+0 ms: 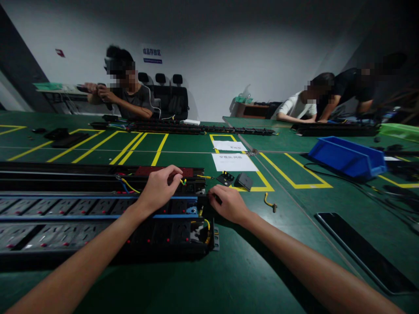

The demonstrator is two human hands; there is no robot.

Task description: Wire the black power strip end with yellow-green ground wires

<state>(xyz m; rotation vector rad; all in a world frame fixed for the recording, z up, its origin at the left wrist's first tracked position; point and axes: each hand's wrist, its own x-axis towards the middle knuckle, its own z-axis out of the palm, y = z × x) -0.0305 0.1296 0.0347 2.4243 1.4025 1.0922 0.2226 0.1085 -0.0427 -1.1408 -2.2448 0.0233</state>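
My left hand [160, 187] is over the right end of a row of long black power strips, thumb and fingers pinched together. A short yellow-green wire [183, 181] shows right at its fingertips. My right hand [229, 203] has its fingers curled by the strips' right end; what they grip is hidden. Beneath my left forearm lies a power strip with blue edges [98, 217], with sockets and red dots along it. The nearest black power strip [157, 237] has a yellow wire [208, 231] at its open end, beside a metal bracket [216, 237].
Beyond my right hand lie a black end cap [244, 182], a small black plate [225, 177] and a loose yellow wire [270, 203]. A phone [360, 248], a blue bin [347, 157] and paper labels [234, 162] are on the green table. People work across it.
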